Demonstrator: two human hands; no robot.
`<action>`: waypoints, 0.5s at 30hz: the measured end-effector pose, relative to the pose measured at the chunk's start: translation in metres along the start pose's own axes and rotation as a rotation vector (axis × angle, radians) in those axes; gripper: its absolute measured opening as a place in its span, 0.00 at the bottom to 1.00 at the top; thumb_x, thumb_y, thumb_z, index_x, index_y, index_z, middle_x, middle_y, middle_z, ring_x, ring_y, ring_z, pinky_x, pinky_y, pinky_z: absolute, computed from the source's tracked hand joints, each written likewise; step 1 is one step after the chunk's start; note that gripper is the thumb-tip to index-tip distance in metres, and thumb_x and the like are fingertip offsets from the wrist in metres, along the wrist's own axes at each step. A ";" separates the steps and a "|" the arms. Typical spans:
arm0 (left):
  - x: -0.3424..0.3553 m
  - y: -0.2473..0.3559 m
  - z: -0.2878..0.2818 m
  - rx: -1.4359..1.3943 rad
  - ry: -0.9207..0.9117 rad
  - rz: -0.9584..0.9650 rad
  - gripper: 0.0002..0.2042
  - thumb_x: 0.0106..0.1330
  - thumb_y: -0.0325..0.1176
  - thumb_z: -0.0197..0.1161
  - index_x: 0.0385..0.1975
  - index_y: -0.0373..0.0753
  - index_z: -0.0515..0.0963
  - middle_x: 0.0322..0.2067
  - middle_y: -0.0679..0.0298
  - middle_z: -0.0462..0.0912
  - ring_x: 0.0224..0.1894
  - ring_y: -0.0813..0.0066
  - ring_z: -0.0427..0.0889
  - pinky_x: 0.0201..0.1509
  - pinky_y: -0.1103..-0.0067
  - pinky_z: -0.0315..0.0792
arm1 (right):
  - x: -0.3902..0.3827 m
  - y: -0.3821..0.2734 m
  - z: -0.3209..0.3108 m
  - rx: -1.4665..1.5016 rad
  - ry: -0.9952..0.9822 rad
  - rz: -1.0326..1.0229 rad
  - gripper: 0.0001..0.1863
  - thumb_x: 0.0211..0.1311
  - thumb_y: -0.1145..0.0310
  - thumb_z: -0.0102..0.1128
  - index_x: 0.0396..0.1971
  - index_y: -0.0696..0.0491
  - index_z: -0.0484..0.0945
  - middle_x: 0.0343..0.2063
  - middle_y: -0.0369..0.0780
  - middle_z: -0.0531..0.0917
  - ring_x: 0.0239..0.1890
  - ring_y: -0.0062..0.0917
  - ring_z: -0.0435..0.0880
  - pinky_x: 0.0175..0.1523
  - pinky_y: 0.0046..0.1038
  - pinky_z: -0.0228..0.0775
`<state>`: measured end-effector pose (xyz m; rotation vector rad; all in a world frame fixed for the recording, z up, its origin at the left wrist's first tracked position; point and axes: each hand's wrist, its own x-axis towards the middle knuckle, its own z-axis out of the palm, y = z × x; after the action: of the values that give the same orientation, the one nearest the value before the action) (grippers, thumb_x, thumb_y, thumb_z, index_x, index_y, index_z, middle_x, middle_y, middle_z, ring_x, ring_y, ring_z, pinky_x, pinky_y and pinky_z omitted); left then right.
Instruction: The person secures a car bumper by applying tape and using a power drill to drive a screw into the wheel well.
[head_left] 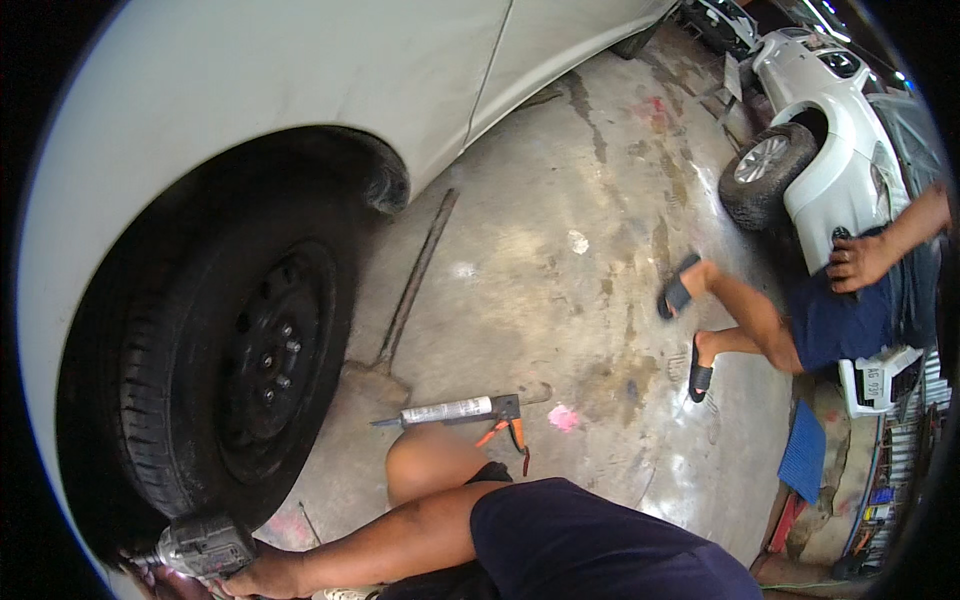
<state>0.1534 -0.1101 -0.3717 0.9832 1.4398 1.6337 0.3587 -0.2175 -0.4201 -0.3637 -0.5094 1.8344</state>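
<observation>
At the lower left, my right hand [265, 572] is closed round a dark impact wrench [207, 545], its nose toward the picture's left rim. Fingers, seemingly of my left hand [170, 583], show beside the tool's nose; they are dim and partly cut off, so their grip is unclear. Just beyond the tool stands a car wheel [270, 370] with a black steel rim and several shiny studs or nuts, inside the arch of a white car [300, 70]. The wrench is near the tyre's lower edge; whether they touch cannot be made out.
A caulking gun [455, 410] with a white cartridge and orange handle lies beyond my bare knee [430, 465]. A long metal bar [420, 275] rests on the stained concrete floor. To the right are another person's legs [745, 320], a white vehicle [840, 150] and a blue mat [803, 452].
</observation>
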 end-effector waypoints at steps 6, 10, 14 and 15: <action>-0.031 0.020 -0.017 -0.311 -0.055 -0.089 0.13 0.77 0.38 0.56 0.51 0.37 0.81 0.39 0.61 0.87 0.40 0.71 0.85 0.50 0.72 0.80 | 0.012 0.052 -0.020 -0.161 -0.385 0.395 0.29 0.77 0.45 0.48 0.59 0.54 0.77 0.49 0.38 0.83 0.51 0.24 0.78 0.61 0.32 0.69; -0.048 0.043 0.062 -0.538 -0.089 -0.231 0.07 0.73 0.35 0.65 0.46 0.41 0.81 0.37 0.66 0.86 0.34 0.77 0.82 0.41 0.78 0.76 | 0.009 0.005 -0.021 -0.083 -0.022 0.253 0.17 0.64 0.64 0.67 0.50 0.55 0.80 0.41 0.38 0.84 0.40 0.26 0.83 0.49 0.32 0.76; -0.057 0.047 0.071 -0.660 -0.328 -0.285 0.10 0.75 0.33 0.61 0.52 0.43 0.78 0.44 0.64 0.83 0.47 0.75 0.79 0.49 0.75 0.72 | -0.004 -0.021 -0.010 0.011 0.062 0.158 0.12 0.63 0.70 0.66 0.46 0.53 0.80 0.36 0.39 0.84 0.35 0.24 0.82 0.46 0.31 0.75; -0.055 0.048 0.066 -0.668 -0.292 -0.295 0.10 0.74 0.34 0.61 0.51 0.43 0.79 0.45 0.64 0.84 0.48 0.73 0.79 0.53 0.73 0.72 | -0.003 -0.027 -0.002 0.005 0.059 0.198 0.13 0.63 0.71 0.66 0.46 0.53 0.80 0.36 0.39 0.84 0.35 0.24 0.82 0.46 0.31 0.76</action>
<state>0.2352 -0.1354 -0.3225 0.5570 0.7159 1.5140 0.3824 -0.2135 -0.4082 -0.4780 -0.4403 2.0089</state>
